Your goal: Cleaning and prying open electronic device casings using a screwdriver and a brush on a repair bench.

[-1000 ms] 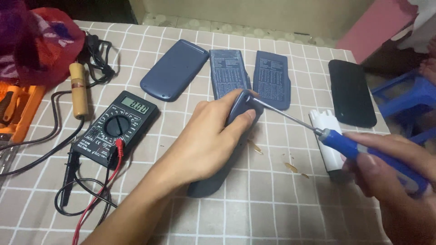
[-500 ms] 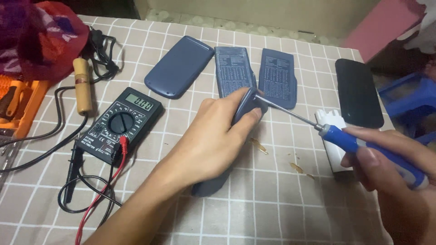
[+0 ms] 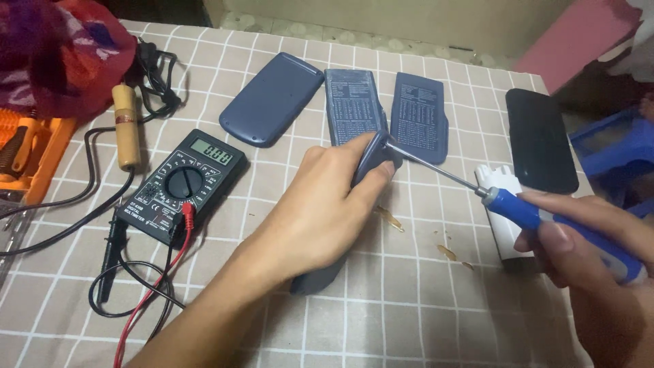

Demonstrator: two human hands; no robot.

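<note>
While the dark blue calculator body point(image 3: 371, 160) is pressed to the checked tablecloth point(image 3: 409, 307) under the closed left hand point(image 3: 327, 211), the blue-handled screwdriver point(image 3: 545, 221), clasped in the right hand point(image 3: 593, 259), is best kept square to the screw; since the earlier frame, the shaft has been lowered slightly

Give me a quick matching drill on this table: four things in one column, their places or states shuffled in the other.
1. screwdriver
2. multimeter
3. black phone
4. dark blue device

a. under the left hand
b. far right, lying flat
c. in the right hand
d. left of centre, leads plugged in

Pairs: 1-c, 2-d, 3-b, 4-a
</note>
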